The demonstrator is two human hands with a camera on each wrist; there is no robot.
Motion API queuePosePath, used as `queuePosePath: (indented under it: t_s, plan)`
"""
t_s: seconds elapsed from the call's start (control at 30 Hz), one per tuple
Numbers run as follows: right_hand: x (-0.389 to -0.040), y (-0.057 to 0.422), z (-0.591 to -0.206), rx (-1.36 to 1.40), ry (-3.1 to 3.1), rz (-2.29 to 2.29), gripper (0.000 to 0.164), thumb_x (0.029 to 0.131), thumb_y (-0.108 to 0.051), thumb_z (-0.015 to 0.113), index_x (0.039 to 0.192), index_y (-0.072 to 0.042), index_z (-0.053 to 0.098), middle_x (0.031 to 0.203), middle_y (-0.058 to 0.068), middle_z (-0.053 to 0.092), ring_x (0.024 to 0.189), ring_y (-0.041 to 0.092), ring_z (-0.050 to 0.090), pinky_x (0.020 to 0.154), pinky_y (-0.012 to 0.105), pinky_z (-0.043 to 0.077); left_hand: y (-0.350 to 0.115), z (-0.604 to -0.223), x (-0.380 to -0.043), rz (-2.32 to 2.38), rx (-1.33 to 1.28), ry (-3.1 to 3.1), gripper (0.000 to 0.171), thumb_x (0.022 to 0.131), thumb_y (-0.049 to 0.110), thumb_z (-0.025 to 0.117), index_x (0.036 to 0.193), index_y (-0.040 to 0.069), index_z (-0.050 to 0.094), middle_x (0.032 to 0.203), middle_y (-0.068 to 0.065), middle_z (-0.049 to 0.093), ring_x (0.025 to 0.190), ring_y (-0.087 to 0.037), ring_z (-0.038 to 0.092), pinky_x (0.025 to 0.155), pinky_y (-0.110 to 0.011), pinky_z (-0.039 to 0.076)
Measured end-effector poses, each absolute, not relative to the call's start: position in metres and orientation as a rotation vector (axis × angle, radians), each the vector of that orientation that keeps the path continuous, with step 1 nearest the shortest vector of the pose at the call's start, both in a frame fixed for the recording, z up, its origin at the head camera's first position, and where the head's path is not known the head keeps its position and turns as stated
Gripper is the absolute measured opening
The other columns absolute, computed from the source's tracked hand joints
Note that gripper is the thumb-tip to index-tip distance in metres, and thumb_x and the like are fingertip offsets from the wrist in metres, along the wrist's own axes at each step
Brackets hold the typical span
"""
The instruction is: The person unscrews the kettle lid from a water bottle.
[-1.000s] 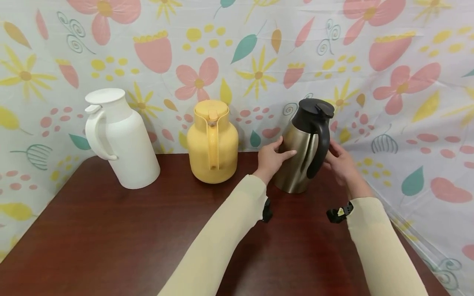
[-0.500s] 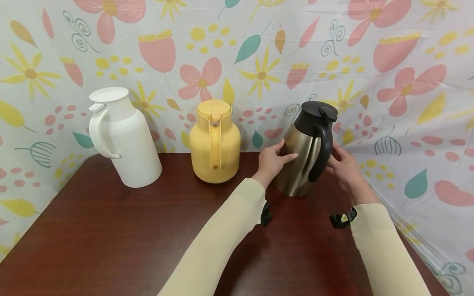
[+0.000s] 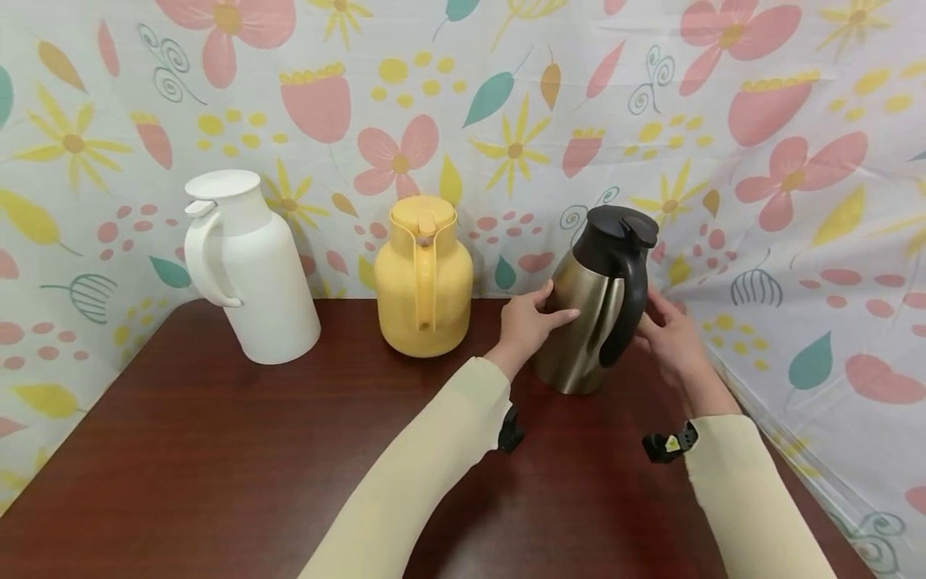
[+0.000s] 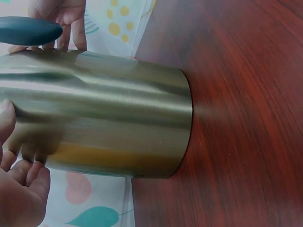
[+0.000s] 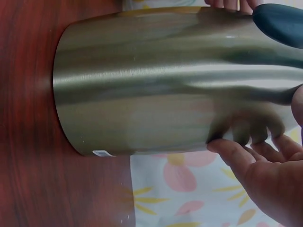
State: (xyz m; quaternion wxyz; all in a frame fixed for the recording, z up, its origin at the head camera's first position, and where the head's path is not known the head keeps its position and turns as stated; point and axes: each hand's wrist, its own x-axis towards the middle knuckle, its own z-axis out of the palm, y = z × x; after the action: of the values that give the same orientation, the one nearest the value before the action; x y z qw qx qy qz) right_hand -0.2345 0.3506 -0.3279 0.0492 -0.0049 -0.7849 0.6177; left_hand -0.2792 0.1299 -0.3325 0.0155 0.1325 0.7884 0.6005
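Observation:
A steel thermos jug (image 3: 579,322) with a black lid and a black handle stands on the brown table (image 3: 289,466), near its back right. My left hand (image 3: 528,326) holds the jug's left side, thumb across the front and fingers bent against the metal. On the opposite side, my right hand (image 3: 673,338) grips the body just behind the handle; part of it is hidden there. Both wrist views show the jug's base on the tabletop. In the right wrist view the right fingertips (image 5: 222,146) touch the steel body.
A yellow thermos jug (image 3: 452,297) stands left of the steel one, and a white thermos jug (image 3: 278,281) farther left. Behind them and along the right hangs a flower-patterned cloth (image 3: 463,48).
The steel jug has shifted slightly toward the front of the table, with both hands holding it. The yellow and white jugs stay in place; the head view has turned a little left.

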Motion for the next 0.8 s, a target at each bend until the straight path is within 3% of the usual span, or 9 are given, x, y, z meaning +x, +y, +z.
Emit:
queuePosePath:
  t_s: [0.2, 0.5, 0.8]
  plan:
    - [-0.227, 0.345, -0.332, -0.060, -2.421, 1.822, 0.079, 0.105, -0.036, 0.054, 0.165, -0.019, 0.007, 0.171, 0.021, 0.010, 0.119, -0.013, 0.049, 0.082, 0.005, 0.050, 0.122, -0.332, -0.272, 1.805, 0.439, 2.510, 0.065, 0.089, 0.031, 0.081, 0.147, 0.019, 0.052, 0.150, 0.004, 0.055, 0.139, -0.018, 0.056, 0.111, -0.033, 0.049]
    - [-0.214, 0.331, -0.333, -0.118, -2.365, 1.839, 0.079, 0.104, -0.032, 0.059, 0.164, -0.015, 0.011, 0.169, 0.024, 0.013, 0.091, -0.024, 0.056, 0.077, 0.006, 0.052, 0.109, -0.333, -0.259, 1.788, 0.439, 2.525, 0.065, 0.089, 0.032, 0.081, 0.146, 0.018, 0.053, 0.149, 0.005, 0.056, 0.141, -0.016, 0.054, 0.111, -0.031, 0.050]
    - [-0.196, 0.315, -0.333, -0.119, -2.312, 1.894, 0.079, 0.101, -0.030, 0.064, 0.164, -0.015, 0.018, 0.170, 0.019, 0.018, 0.097, -0.024, 0.056, 0.078, 0.009, 0.054, 0.090, -0.331, -0.244, 1.798, 0.439, 2.537, 0.065, 0.086, 0.032, 0.084, 0.143, 0.017, 0.056, 0.146, 0.003, 0.059, 0.138, -0.015, 0.056, 0.104, -0.030, 0.054]
